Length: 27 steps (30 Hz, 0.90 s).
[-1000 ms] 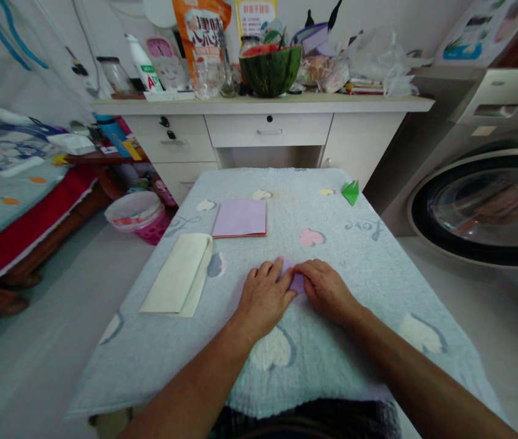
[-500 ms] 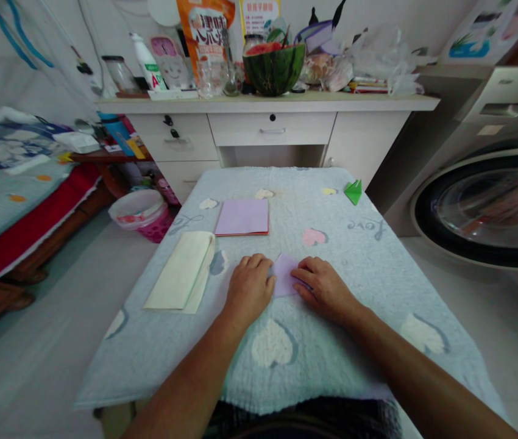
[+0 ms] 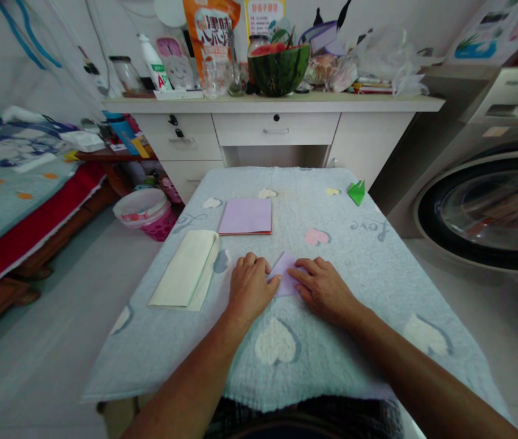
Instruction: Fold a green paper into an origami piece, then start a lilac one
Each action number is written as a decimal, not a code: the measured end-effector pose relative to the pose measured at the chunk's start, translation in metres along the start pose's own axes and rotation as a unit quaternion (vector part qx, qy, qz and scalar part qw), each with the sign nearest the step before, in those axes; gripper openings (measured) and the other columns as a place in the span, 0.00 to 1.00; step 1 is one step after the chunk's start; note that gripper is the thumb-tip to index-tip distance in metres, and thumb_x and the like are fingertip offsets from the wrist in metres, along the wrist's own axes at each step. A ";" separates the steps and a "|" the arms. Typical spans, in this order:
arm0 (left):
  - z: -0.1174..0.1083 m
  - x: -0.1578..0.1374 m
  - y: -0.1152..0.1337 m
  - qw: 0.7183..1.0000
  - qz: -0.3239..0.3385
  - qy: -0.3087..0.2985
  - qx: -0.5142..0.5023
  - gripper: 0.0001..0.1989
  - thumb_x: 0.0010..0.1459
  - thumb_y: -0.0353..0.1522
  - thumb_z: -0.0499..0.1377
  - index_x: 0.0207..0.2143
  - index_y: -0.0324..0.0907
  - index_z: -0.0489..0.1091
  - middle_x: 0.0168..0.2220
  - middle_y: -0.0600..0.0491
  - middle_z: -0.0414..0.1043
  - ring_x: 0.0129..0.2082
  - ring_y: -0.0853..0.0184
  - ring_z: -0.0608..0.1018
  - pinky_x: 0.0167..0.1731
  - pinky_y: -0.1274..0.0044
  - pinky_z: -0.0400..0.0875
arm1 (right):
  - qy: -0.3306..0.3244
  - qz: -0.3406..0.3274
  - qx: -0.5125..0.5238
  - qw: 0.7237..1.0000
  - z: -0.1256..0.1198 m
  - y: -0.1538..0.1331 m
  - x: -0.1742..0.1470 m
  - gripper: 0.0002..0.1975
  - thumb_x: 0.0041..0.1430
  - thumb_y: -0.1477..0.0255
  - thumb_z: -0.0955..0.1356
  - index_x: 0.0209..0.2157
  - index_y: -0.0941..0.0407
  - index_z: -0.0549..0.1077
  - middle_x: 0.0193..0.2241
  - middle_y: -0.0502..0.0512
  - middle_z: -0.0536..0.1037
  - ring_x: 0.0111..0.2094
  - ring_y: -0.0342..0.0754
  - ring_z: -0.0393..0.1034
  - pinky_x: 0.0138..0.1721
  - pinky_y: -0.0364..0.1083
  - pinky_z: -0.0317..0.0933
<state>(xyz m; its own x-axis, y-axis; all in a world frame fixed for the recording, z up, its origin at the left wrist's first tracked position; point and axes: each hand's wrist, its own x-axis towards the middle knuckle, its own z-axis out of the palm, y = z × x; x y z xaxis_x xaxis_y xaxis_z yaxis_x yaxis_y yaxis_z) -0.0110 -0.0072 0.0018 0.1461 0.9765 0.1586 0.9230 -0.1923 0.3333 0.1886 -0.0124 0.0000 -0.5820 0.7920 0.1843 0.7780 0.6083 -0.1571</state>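
A small folded sheet of purple paper (image 3: 285,277) lies on the cloth-covered table between my two hands. At its left edge my left hand (image 3: 250,285) is closed, fingers curled and thumb on the paper. My right hand (image 3: 323,286) rests over the paper's right side, its fingers stretched out and lying flat on it. Beyond them sits a square stack of paper (image 3: 245,216), purple on top with a red edge below. To the left lies a folded cream sheet (image 3: 181,271). The underside of the purple piece is hidden.
A green folded paper piece (image 3: 356,192) lies at the table's far right corner. Behind stands a white cabinet (image 3: 277,129) with a cut watermelon (image 3: 279,68) on top. A washing machine (image 3: 492,183) is at right, a pink bin (image 3: 158,224) at left.
My left thumb has stretched further right over the purple paper's edge, and more of its upper left side shows. My right hand stays almost in place. The view has shifted slightly.
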 end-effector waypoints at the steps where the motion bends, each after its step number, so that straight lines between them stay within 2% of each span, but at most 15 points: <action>1: 0.000 0.000 0.001 1.000 -0.002 0.001 0.003 0.09 0.54 0.38 0.62 0.32 0.42 0.69 0.36 0.50 0.66 0.41 0.60 0.69 0.44 0.70 0.63 | -0.002 0.001 -0.006 1.000 0.000 -0.001 0.000 0.19 0.64 0.70 0.63 0.55 0.52 0.69 0.52 0.59 0.70 0.42 0.53 0.61 0.44 0.52 0.56; 8: 0.002 0.001 0.002 1.000 -0.027 -0.004 -0.008 0.09 0.52 0.37 0.63 0.32 0.43 0.70 0.37 0.51 0.67 0.41 0.61 0.69 0.44 0.71 0.63 | -0.019 0.007 -0.050 0.999 0.002 -0.005 0.001 0.23 0.64 0.60 0.62 0.59 0.45 0.64 0.53 0.60 0.67 0.43 0.55 0.60 0.44 0.53 0.55; 12: 0.003 0.004 0.000 0.999 -0.038 -0.008 -0.023 0.09 0.51 0.37 0.65 0.32 0.43 0.70 0.36 0.52 0.67 0.41 0.61 0.69 0.44 0.71 0.63 | -0.022 0.013 -0.060 0.998 0.003 -0.006 0.002 0.25 0.64 0.57 0.61 0.61 0.46 0.62 0.52 0.60 0.67 0.43 0.55 0.60 0.44 0.53 0.55; 23: 0.005 0.003 0.002 0.998 0.001 -0.008 -0.059 0.08 0.53 0.32 0.63 0.31 0.43 0.65 0.32 0.55 0.70 0.36 0.64 0.72 0.38 0.73 0.64 | -0.026 0.018 -0.058 0.998 0.002 -0.008 0.004 0.27 0.64 0.54 0.60 0.61 0.50 0.62 0.52 0.61 0.67 0.43 0.57 0.60 0.43 0.54 0.54; 27: 0.005 0.002 0.003 0.997 -0.003 -0.015 -0.073 0.07 0.53 0.31 0.62 0.32 0.44 0.64 0.30 0.56 0.70 0.34 0.65 0.72 0.35 0.75 0.64 | -0.026 0.018 -0.055 0.998 0.001 -0.009 0.005 0.28 0.64 0.53 0.59 0.61 0.49 0.62 0.52 0.61 0.67 0.43 0.56 0.60 0.44 0.53 0.54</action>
<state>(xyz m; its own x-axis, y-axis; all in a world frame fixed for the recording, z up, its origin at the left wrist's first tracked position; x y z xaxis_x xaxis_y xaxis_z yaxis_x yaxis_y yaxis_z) -0.0060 -0.0052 -0.0013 0.1529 0.9797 0.1295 0.8621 -0.1963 0.4672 0.1787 -0.0136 0.0009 -0.5630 0.8164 0.1287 0.8180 0.5726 -0.0538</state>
